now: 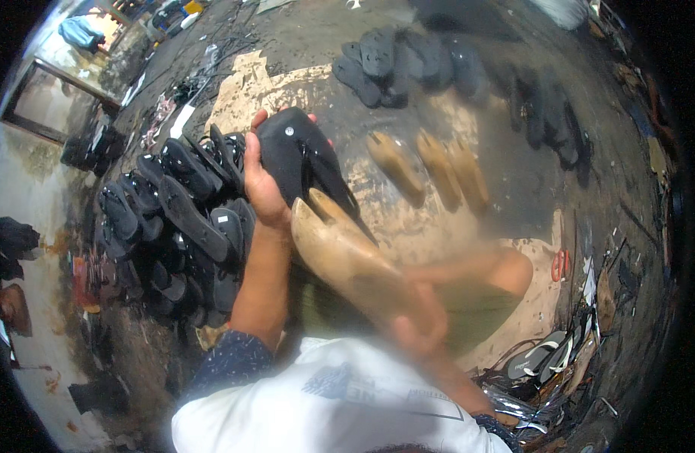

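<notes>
My left hand [264,189] is wrapped round a black flip-flop [283,155], its fingers showing past the far edge. A pale wooden shoe last [344,245] with a split toe is in my right hand [423,325], gripped near its heel end and slightly blurred. The last's forked tip meets the flip-flop at the strap, but I cannot tell how far it reaches under it. Three similar lasts, a left one [395,167], a middle one [440,170] and a right one [470,175], lie on the floor beyond my knee.
Black flip-flops [193,215] are heaped at my left. More dark footwear lies in a far group [378,64] and at the far right [548,113]. Flattened cardboard [242,87] covers part of the floor. A red looped item [560,266] and strap scraps [544,359] sit at my right.
</notes>
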### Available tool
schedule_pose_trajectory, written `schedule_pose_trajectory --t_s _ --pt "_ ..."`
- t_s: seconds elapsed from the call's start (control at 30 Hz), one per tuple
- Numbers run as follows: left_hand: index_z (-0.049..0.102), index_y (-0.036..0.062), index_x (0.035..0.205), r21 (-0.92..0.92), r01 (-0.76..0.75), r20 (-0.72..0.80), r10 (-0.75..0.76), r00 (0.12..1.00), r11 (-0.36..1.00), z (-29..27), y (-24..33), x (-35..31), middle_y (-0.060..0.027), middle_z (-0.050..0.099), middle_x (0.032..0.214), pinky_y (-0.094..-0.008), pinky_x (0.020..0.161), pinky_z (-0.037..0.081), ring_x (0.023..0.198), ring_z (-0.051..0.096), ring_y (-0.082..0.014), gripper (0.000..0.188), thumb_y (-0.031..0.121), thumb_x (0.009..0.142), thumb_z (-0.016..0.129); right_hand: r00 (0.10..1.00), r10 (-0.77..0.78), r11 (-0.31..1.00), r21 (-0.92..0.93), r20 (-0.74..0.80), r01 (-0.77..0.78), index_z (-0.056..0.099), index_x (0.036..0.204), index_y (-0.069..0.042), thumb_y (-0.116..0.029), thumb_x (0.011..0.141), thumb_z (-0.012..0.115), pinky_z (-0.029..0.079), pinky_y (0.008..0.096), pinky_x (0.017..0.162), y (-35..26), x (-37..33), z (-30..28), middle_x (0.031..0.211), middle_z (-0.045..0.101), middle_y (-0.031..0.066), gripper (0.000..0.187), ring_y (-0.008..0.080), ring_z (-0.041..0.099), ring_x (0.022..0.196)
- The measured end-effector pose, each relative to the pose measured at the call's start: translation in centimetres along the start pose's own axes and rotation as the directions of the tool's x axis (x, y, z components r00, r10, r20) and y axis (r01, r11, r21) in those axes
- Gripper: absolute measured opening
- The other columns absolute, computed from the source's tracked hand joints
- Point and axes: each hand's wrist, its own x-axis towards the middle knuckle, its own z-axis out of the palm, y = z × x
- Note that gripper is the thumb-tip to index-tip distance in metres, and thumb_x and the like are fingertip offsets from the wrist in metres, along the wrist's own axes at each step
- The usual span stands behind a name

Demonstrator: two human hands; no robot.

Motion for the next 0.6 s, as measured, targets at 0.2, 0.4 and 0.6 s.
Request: schedule_pose_trajectory --t_s 0.2,0.4,0.6 --pt "0.047 0.0194 0.142 -0.158 0.174 0.135 -0.153 0.979 0.972 -0.4 1.1 0.1 -0.0263 0.057 0.138 -0.0694 0.101 0.049 0.127 0.057 -0.0474 0.042 0.044 0.110 0.034 0.875 0.477 0.830 0.371 -0.083 -0.417 0.057 0.132 0.009 -0.035 0.092 0.060 0.051 0.0347 0.093 -1.0 -1.1 -0.1 0.117 0.068 0.0156 0.059 0.0225 0.065 0.105" --pt "0.044 0.0165 0.142 0.087 0.114 0.036 -0.117 0.992 0.990 0.3 0.4 -0.6 -0.0296 0.058 0.135 -0.0602 0.094 0.057 0.115 0.065 -0.0460 0.042 0.043 0.111 0.034 1.000 0.011 0.998 -0.067 0.009 -0.011 0.055 0.133 0.011 -0.023 0.089 0.070 0.052 0.0426 0.095 -0.3 -0.3 -0.3 0.123 0.062 0.0264 0.058 0.0334 0.063 0.110" --pt "0.044 0.0161 0.140 0.038 0.137 0.035 -0.139 0.990 0.990 1.7 -1.1 -2.5 -0.0225 0.058 0.134 -0.0611 0.093 0.057 0.116 0.063 -0.0438 0.041 0.044 0.111 0.034 0.998 0.012 1.000 -0.003 -0.060 -0.012 0.053 0.136 0.009 -0.022 0.091 0.070 0.051 0.0450 0.097 1.5 -1.1 0.9 0.128 0.060 0.0267 0.058 0.0343 0.062 0.114"
